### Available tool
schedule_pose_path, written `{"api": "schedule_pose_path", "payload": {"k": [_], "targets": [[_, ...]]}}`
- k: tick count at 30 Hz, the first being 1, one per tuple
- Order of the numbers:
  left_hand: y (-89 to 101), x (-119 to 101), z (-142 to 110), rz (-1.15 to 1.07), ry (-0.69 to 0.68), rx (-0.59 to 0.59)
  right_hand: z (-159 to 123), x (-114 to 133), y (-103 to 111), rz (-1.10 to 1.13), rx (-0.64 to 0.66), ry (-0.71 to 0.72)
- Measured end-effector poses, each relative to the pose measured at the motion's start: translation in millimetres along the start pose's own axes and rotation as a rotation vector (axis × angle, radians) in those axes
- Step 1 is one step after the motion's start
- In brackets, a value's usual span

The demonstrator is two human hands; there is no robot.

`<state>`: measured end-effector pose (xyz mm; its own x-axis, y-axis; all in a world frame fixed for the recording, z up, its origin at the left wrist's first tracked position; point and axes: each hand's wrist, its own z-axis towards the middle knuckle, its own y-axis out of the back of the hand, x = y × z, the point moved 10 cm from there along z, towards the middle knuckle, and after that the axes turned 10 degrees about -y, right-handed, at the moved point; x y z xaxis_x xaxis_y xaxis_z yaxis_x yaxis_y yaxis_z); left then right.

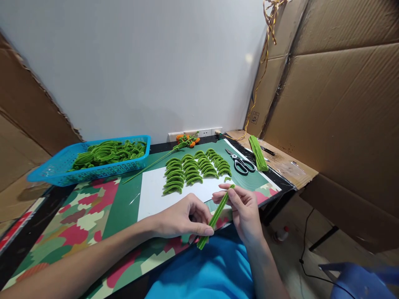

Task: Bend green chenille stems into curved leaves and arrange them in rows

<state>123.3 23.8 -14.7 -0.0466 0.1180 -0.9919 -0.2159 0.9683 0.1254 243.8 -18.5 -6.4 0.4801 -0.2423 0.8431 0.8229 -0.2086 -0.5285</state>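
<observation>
Between my hands runs a small bundle of green pipe cleaners point(220, 207), slanting up to the right over the table's front edge. My left hand point(191, 218) pinches its lower part between thumb and fingers. Near the upper end, my right hand point(245, 207) grips it with thumb and fingertips. Just beyond, rows of curved green pipe-cleaner pieces point(191, 169) lie on a white sheet point(152, 203). A short bent green piece point(227, 179) rests close to my right fingertips.
Black-handled scissors point(240, 163) lie right of the rows, beside a thick bundle of green pipe cleaners point(258, 153). A blue basket point(93, 169) of green pieces stands at left. An orange-and-green pipe-cleaner flower stem point(187, 140) lies behind. Cardboard walls point(336, 104) flank the table.
</observation>
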Motion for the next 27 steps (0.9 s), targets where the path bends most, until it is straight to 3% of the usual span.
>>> {"api": "schedule_pose_path", "payload": {"k": [6,15,19,23,27], "targets": [[7.0,-8.0,-1.3,0.069,-0.043,-0.097,-1.8,-0.2,3.7,0.001,-0.058,0.033],[6.9,-3.1,-0.2,0.052,-0.003,-0.084,-7.0,4.1,24.3,-0.021,-0.273,0.180],[2.0,-6.7,1.1,-0.008,-0.023,-0.062,-4.6,6.8,18.2,-0.156,-0.220,0.174],[-0.9,-4.7,0.5,-0.039,-0.019,-0.035,-6.5,10.4,-1.3,-0.289,-0.103,0.134],[-0.8,-6.9,0.8,-0.016,-0.014,-0.027,-7.8,6.5,-11.1,-0.272,-0.025,0.076]]}}
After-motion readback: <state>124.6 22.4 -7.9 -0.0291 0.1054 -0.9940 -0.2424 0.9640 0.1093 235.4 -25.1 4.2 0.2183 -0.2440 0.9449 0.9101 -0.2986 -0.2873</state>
